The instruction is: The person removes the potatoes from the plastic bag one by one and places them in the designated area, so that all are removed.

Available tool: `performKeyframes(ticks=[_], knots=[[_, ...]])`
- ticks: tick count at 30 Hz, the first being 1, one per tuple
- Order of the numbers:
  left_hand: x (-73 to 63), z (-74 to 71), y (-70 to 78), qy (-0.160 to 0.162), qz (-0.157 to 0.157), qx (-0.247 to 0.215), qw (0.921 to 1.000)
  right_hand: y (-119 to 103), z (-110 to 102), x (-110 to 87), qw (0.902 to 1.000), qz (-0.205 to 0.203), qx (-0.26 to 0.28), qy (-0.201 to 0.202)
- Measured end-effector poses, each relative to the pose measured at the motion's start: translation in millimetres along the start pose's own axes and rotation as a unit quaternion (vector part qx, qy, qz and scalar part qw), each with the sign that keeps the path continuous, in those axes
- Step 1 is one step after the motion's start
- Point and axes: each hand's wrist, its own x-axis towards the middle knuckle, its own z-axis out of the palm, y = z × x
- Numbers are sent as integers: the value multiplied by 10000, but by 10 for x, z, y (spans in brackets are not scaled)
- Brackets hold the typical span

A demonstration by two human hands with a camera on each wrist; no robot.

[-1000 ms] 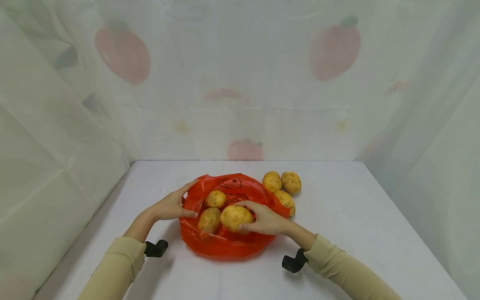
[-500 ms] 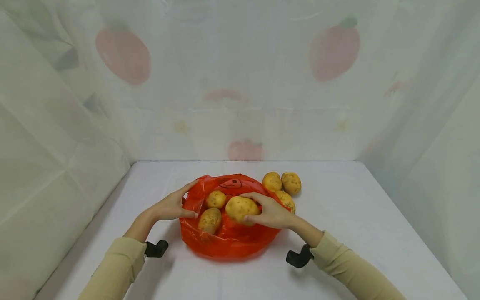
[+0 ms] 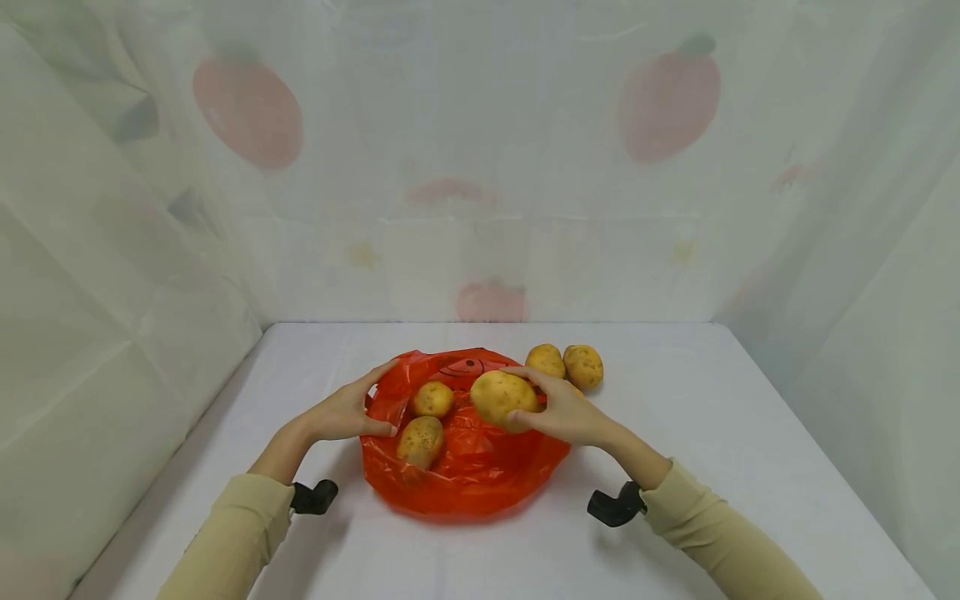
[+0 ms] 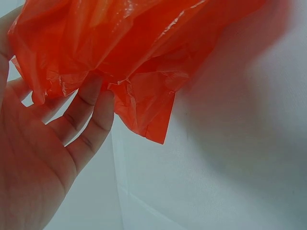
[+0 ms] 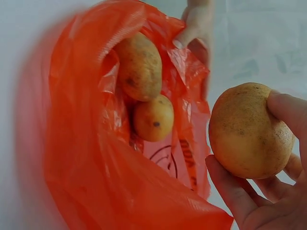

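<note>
A red plastic bag (image 3: 465, 492) lies open on the table, with two potatoes (image 3: 421, 442) in its left part. At the bag's left rim my left hand (image 3: 341, 412) grips the plastic, thumb on the near side. The left wrist view shows fingers (image 4: 98, 122) against the crumpled red film (image 4: 144, 96). My right hand (image 3: 570, 414) holds a large yellow potato (image 3: 504, 398) above the bag's right part, thumb and fingers around it. In the right wrist view this potato (image 5: 249, 129) is apart from the two in the bag (image 5: 153, 118).
Behind the bag on the right, two potatoes (image 3: 583, 367) lie on the white table (image 3: 675, 400). A third beside them is mostly hidden by my right hand. White cloth walls (image 3: 375, 250) stand at the back and sides.
My right hand has lifted the large potato out of the bag's middle, moving up and to the right. My left hand has stayed at the bag's rim.
</note>
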Motion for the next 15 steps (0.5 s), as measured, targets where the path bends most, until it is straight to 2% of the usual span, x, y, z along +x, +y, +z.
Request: performKeyframes(ticks=[7,15], knots=[[4,-3,0,9,18,25,10000,59,-102,-25,9994,-44,296,174],[4,-8,5,31,46,93,9999,92,-216,-69,9962,151,852,102]])
